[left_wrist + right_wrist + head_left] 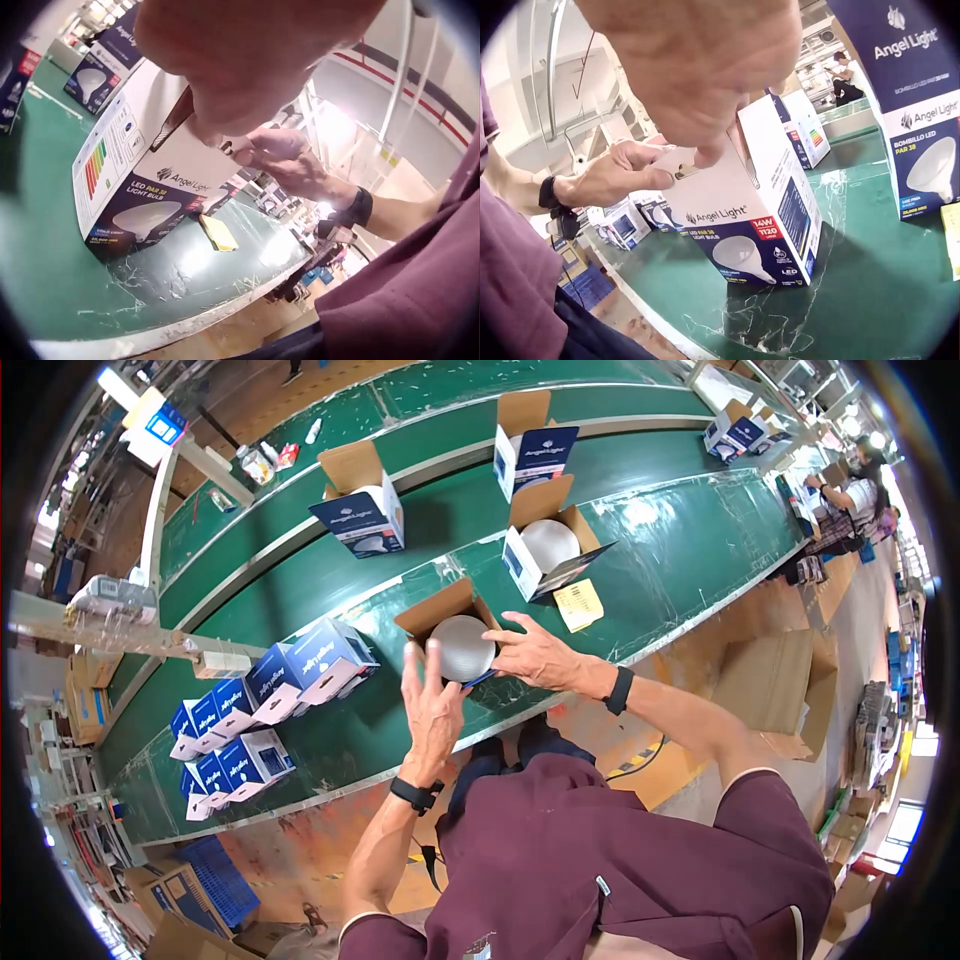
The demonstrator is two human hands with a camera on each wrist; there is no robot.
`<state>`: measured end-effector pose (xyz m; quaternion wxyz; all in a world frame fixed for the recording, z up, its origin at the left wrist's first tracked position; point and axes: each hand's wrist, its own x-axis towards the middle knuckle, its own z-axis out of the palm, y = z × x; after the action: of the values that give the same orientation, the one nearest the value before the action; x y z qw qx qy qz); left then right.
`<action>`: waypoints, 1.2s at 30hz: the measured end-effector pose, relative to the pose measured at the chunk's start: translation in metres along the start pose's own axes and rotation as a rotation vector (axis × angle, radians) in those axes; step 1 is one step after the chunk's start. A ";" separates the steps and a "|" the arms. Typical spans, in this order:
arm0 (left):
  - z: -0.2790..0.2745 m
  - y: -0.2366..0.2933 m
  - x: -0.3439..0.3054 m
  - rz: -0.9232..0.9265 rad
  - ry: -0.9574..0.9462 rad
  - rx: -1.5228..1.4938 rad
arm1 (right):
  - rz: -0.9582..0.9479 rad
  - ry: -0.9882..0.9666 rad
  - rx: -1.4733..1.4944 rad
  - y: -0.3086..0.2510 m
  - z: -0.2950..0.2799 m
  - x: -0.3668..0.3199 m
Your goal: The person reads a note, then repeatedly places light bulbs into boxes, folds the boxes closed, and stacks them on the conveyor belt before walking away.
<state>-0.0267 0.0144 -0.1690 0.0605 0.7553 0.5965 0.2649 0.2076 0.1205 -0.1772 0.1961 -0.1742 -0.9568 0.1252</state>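
Note:
An Angel Light bulb box [739,225] stands on the green table in front of me, its brown inner flap raised at the back. Inside it sits a light bulb [464,648], its round, pale face up. My left hand [434,712] is at the box's near left corner, fingers extended along the opening and thumb by the front panel. From the right, my right hand [548,658] holds the box's rim. In the right wrist view, its thumb lies by the cutout in the white front panel. The hands partly cover the box's upper edges.
To the right, another opened box [527,563] holds a bulb, with a yellow label sheet [579,605] beside it. Closed boxes [318,660] stand in rows at left. More opened boxes [362,518] stand farther back. A metal post [150,630] crosses the left side.

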 end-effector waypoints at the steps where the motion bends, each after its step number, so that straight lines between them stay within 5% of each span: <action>1: 0.000 0.001 0.000 -0.021 0.058 -0.017 | 0.002 0.013 0.090 0.000 -0.007 -0.003; 4: 0.013 -0.010 -0.021 -0.112 0.090 -0.219 | 0.494 0.441 0.477 -0.006 -0.021 -0.009; 5: 0.019 -0.013 -0.030 -0.139 0.086 -0.290 | 0.666 0.384 0.635 0.003 -0.025 -0.004; 6: 0.023 -0.015 -0.029 -0.062 0.051 -0.255 | 0.785 0.365 1.135 0.014 -0.006 -0.002; 9: 0.020 -0.025 -0.018 0.188 -0.048 -0.172 | 0.777 0.152 1.085 0.040 0.067 -0.002; 11: 0.013 -0.034 -0.006 0.086 -0.242 -0.300 | 0.767 0.088 0.971 0.041 0.097 0.003; 12: 0.011 -0.038 0.000 0.018 -0.302 -0.377 | 0.823 0.156 1.146 0.038 0.108 0.003; 18: 0.030 -0.038 -0.003 0.089 -0.366 -0.095 | 0.676 0.281 1.160 0.040 0.044 0.040; 20: 0.031 -0.042 -0.004 0.100 -0.326 -0.120 | 0.561 0.005 1.318 0.064 0.004 0.066; 23: 0.047 -0.062 -0.020 0.070 -0.355 -0.251 | 0.308 -0.456 0.954 0.062 -0.012 0.087; 24: 0.046 -0.059 -0.017 0.080 -0.254 -0.239 | -0.017 -0.356 0.601 0.064 0.000 0.077; 25: 0.042 -0.054 -0.013 0.046 -0.246 -0.233 | -0.133 -0.331 0.415 0.056 -0.004 0.070; 31: 0.035 -0.050 -0.011 0.020 -0.262 -0.255 | 0.105 -0.389 0.562 0.037 -0.011 0.065; 36: 0.024 -0.046 -0.003 0.102 -0.221 -0.260 | 0.016 -0.292 0.478 0.047 0.010 0.058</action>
<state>-0.0553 0.0296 -0.2095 0.2093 0.7950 0.5077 0.2579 0.1670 0.1834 -0.1814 0.0905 -0.1104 -0.9169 0.3727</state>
